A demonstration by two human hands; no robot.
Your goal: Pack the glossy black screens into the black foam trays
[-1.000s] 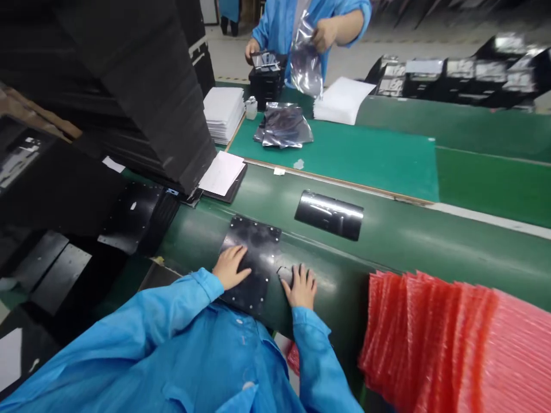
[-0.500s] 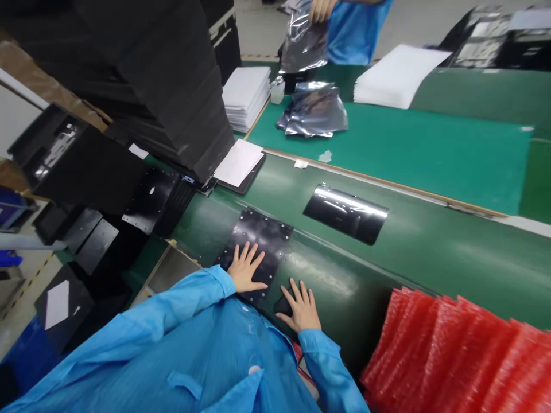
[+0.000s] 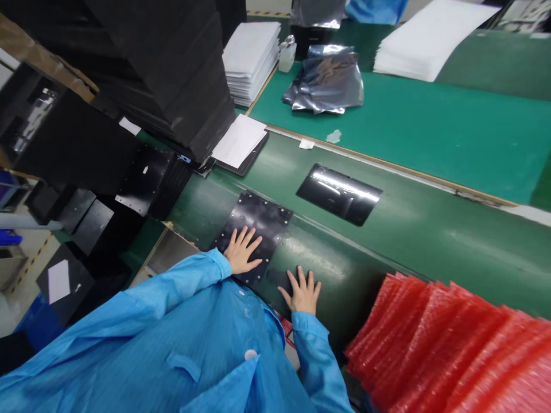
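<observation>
My left hand (image 3: 242,250) lies flat with spread fingers on a black rectangular plate (image 3: 262,221) that has small pale dots along its edges. To its right, my right hand (image 3: 302,291) is also spread and empty, resting on the green work surface (image 3: 333,255). Beside its fingers, a small dark patch or thin dark item shows on the surface; I cannot make out which. Farther off, a glossy black panel (image 3: 340,194) lies by itself, touched by neither hand.
Red bubble-wrap bags (image 3: 447,344) are piled at the right. Tall black stacked blocks (image 3: 163,74) rise at the left. Behind the glossy panel runs a raised edge, with silvery bags (image 3: 329,80), white sheets (image 3: 430,40) and a small bottle (image 3: 287,54) beyond it.
My right hand has slid slightly right, off the dark patch. My left hand stays on the plate. The view has tilted down, so the co-worker's hand at the top has left the picture.
</observation>
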